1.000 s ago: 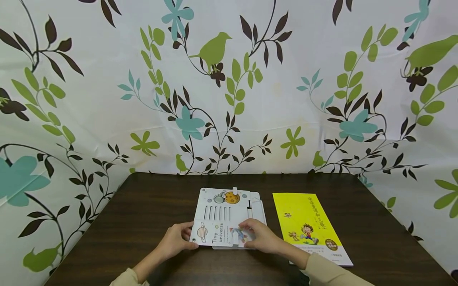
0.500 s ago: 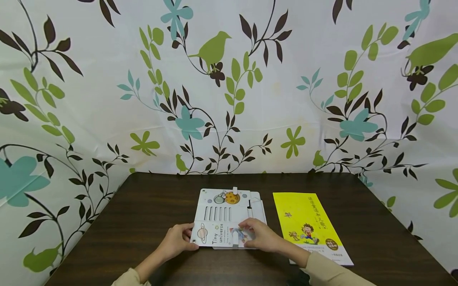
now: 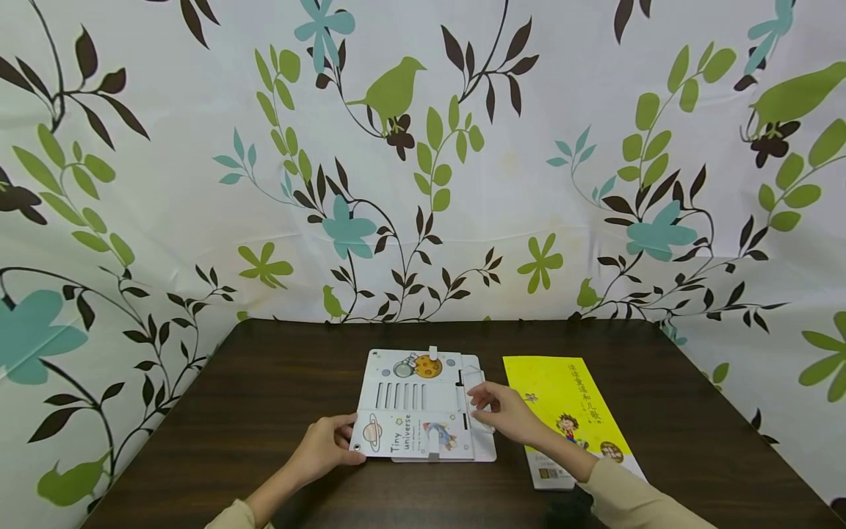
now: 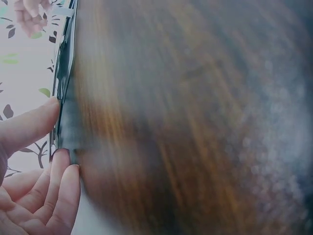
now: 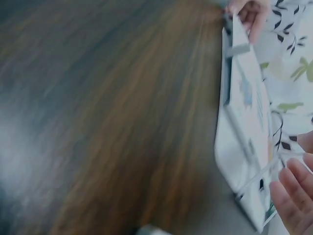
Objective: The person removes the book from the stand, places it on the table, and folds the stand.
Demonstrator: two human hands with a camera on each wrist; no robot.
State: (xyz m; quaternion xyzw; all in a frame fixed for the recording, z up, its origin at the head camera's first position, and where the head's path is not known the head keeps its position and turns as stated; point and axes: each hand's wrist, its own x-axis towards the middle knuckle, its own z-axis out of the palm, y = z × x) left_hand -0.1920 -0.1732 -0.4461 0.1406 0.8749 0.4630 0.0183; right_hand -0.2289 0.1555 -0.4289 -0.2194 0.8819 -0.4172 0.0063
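Note:
A flat white book stand [image 3: 413, 393], printed with planets, a rocket and "Tiny universe", lies on the dark wooden table. My left hand [image 3: 324, 442] pinches its lower left corner; in the left wrist view the thumb is on one side of the thin edge, the fingers on the other. My right hand [image 3: 507, 416] hovers at the stand's right side, fingers loosely bent beside a thin wire bracket [image 5: 259, 175]. The right wrist view shows a gap between thumb and fingers. White clips [image 3: 433, 353] sit at the stand's top and bottom edges.
A yellow picture book [image 3: 548, 397] lies to the right of the stand, partly under my right forearm. Behind the table [image 3: 277, 389] hangs a white cloth [image 3: 502, 184] printed with leaves and birds. A dark blurred thing [image 3: 570, 507] is at the near edge.
My right hand has left the rocket picture by the bottom clip and moved up and right to the stand's right side. My left hand keeps its hold on the corner.

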